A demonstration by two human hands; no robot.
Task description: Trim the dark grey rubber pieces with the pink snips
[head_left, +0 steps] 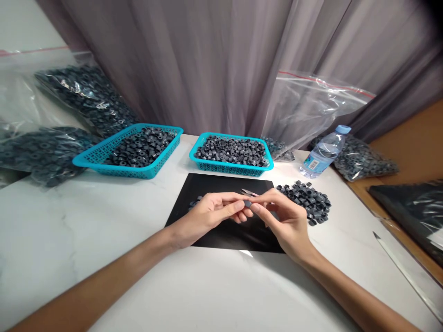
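Over the black mat (221, 235), my left hand (211, 213) and my right hand (285, 216) meet fingertip to fingertip. Between them they pinch a small dark grey ring-like part (247, 203), mostly covered by my fingers. A pointed metal tool (247, 192), perhaps small scissors, shows just behind my right fingers; I cannot tell whether it lies on the mat or touches the hand. Several grey parts (194, 202) lie on the mat behind my left hand. To the right of my right hand spreads a loose pile of the same parts (308, 200).
Two blue baskets (155, 168) (230, 169) full of grey parts stand at the back. Clear bags of parts (86, 94) (363, 159) flank them. A water bottle (324, 154) stands behind the pile. A long white pointed strip (404, 272) lies at the right edge.
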